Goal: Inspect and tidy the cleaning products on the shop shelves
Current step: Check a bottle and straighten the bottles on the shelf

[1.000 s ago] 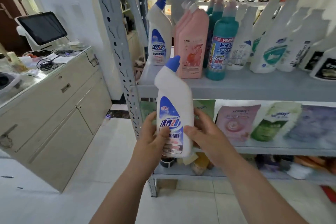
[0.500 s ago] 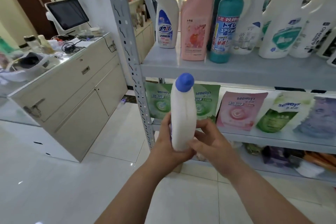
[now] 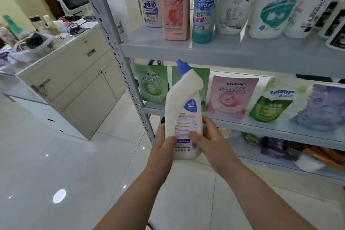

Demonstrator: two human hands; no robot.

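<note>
— Turned right round, that bottle [image 3: 183,110]: a second ago its front label faced the camera, then it was edge-on, and now the back panel of small print faces us
— Who has hold of it?
— Both. The left hand [image 3: 164,144] wraps the lower left side, thumb laid across the print. The right hand [image 3: 207,140] curls round the lower right side, thumb on the label too. It stands nearly upright between them, blue cap [image 3: 182,66] above the fingers, out in front of the shelving and touching none of it.
— So how far along is the job?
— Early, I'd judge. One bottle is mid-inspection and not yet put back. Its twin [image 3: 150,3] stands on the upper shelf [image 3: 224,50], above and just left of the hands, beside a pink bottle [image 3: 175,9] and a teal bottle [image 3: 204,9].
— And the rest?
— The pouches [image 3: 231,97] behind the hands lean unevenly, and the lower shelf [image 3: 270,165] below and right of the right hand looks jumbled; most of the tidying seems still to do
</note>
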